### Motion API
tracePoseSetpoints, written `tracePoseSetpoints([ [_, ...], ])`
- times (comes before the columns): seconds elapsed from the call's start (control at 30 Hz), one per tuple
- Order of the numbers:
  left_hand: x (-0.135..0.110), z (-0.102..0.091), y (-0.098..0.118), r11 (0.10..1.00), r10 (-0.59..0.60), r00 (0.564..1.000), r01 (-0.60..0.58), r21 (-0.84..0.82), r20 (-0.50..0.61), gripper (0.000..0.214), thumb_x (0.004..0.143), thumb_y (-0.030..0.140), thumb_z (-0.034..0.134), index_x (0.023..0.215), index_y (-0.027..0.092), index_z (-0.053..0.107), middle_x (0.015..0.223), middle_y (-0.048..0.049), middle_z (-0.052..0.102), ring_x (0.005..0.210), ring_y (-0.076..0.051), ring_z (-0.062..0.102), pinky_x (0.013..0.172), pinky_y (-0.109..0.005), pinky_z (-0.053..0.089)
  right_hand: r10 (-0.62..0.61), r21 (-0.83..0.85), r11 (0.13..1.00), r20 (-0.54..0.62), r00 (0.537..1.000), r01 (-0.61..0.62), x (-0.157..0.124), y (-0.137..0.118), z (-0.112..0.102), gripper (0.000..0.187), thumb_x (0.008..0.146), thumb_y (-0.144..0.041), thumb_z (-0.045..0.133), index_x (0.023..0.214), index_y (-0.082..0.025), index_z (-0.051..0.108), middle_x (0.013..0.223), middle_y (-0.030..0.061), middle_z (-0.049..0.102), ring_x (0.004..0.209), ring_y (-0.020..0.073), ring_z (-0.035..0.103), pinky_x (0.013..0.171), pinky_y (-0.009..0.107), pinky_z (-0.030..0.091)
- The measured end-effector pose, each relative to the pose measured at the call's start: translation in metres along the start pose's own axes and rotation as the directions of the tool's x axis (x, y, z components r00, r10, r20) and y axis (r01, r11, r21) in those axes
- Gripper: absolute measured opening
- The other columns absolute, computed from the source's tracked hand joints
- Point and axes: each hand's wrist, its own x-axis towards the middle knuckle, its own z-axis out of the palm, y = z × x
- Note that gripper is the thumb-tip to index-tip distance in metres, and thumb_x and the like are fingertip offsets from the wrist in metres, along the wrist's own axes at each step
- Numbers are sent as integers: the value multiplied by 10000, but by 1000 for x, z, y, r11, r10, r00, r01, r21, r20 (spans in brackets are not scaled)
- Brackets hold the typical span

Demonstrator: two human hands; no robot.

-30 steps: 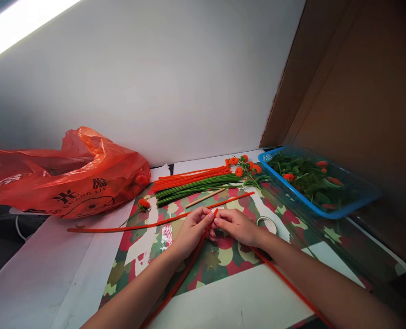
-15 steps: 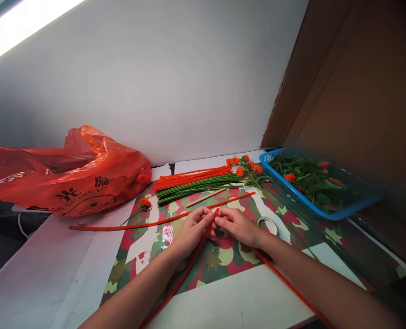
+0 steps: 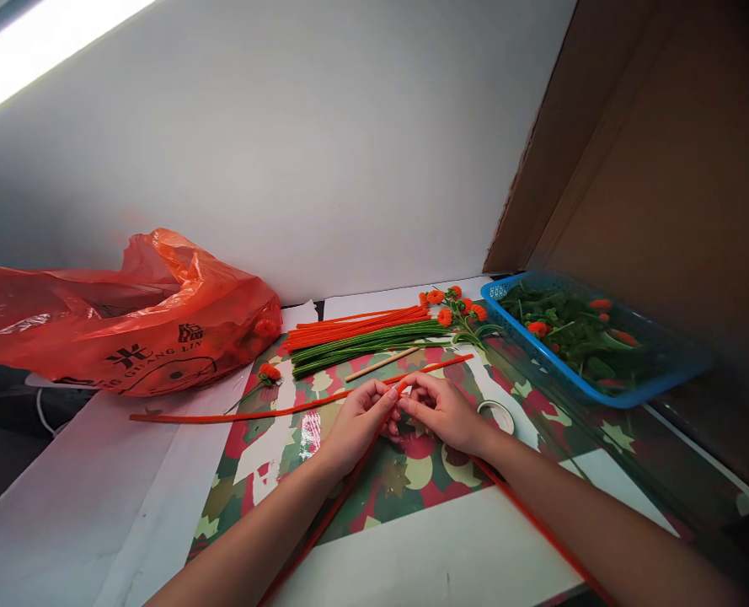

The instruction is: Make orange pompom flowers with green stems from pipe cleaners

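Observation:
Between my two hands, over the patterned mat, an orange pipe cleaner (image 3: 401,388) is bent at the fingertips, with long ends trailing down toward me on both sides. My left hand (image 3: 358,419) is closed, pinching it between thumb and forefinger. Closed too, my right hand (image 3: 441,413) grips it just beside the left, the fingertips almost touching. Some fingers are hidden behind the thumbs. Beyond the hands another orange pipe cleaner (image 3: 241,417) lies lengthwise on the table. A thin wooden stick (image 3: 380,365) rests behind it. Beside my right wrist is a tape roll (image 3: 505,415).
Bundles of orange pipe cleaners (image 3: 361,327) and green pipe cleaners (image 3: 355,347) lie at the back. Next to them are orange flowers (image 3: 445,317); a single flower (image 3: 269,372) lies left. A red plastic bag (image 3: 222,295) stands left, a blue basket (image 3: 554,368) of greenery right.
My right fingers have shifted slightly up and curl more over the pipe cleaner at the bend. The left hand stays nearly still. The view has moved a little.

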Motion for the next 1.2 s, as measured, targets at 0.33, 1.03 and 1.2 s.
tracePoseSetpoints([
  [0.33,-3,2,2,998,17,999,-15,61,-34,350,780,481,607,695,177,457,519,71,484,373,-38,363,343,-138,332,-4,-62,998,-27,1000,2,0,-4,-4,259,862,-365,526,976,-164,642,529,-51,439,468,89,379,454,221,292],
  [1.03,-2,2,1,998,51,996,-48,41,-67,322,749,450,656,733,141,567,675,-11,631,498,-87,551,506,-221,481,-20,-67,998,-69,997,15,0,-3,-5,265,822,-308,567,993,-150,694,537,-35,471,476,87,377,446,220,289],
  [1.2,-2,1,0,992,72,993,-62,108,-90,338,749,474,643,707,152,547,612,4,612,433,-68,477,414,-182,420,-21,-79,997,-106,994,13,1,-1,-5,255,807,-320,598,984,-164,695,547,-29,511,468,92,438,449,222,345],
])
